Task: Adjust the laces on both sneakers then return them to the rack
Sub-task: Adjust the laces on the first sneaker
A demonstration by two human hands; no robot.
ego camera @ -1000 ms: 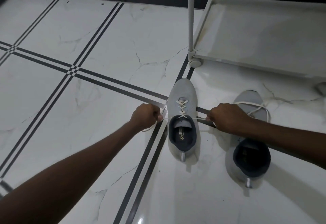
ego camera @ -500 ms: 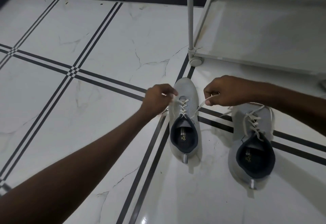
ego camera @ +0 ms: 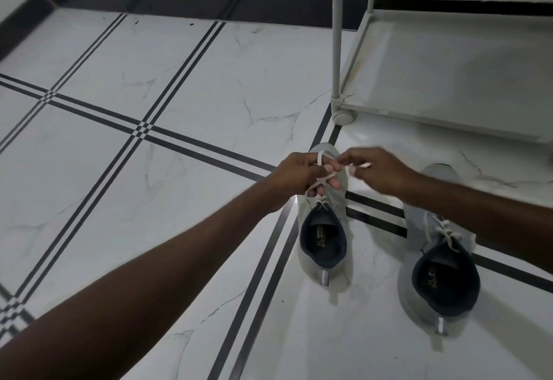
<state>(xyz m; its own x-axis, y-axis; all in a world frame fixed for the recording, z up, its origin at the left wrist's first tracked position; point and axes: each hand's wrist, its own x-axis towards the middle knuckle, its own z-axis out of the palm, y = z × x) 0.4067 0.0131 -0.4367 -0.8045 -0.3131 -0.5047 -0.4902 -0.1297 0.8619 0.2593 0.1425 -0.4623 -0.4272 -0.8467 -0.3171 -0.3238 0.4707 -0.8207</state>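
Two grey sneakers with dark blue linings stand on the floor, toes pointing away from me. Over the left sneaker (ego camera: 323, 248) both hands meet above its toe. My left hand (ego camera: 299, 173) pinches a loop of the white lace (ego camera: 321, 183). My right hand (ego camera: 380, 170) holds the other lace end close beside it. The right sneaker (ego camera: 440, 284) stands apart to the right, its white laces lying loose, partly crossed by my right forearm.
The white rack (ego camera: 449, 80) stands at the back right, its low shelf bare, one upright post and a round foot (ego camera: 344, 116) just beyond the left sneaker's toe. White marble floor tiles with black stripes spread to the left. A dark skirting runs along the wall.
My hands came together above the left sneaker's toe, from pulling the lace ends wide apart to crossing them into a loop. The view has tilted up slightly.
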